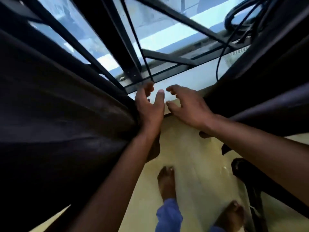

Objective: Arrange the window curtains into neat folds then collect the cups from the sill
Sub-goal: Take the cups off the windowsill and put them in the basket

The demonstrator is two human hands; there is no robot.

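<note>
While no writing shows, left hand (148,106) touches dark curtain (63,104).

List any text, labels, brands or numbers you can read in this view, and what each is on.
None: no readable text anywhere in this view.
The left curtain, right curtain, window frame, sill and cables bear no visible print.
The scene beyond the glass is too blurred to show any sign.
</note>
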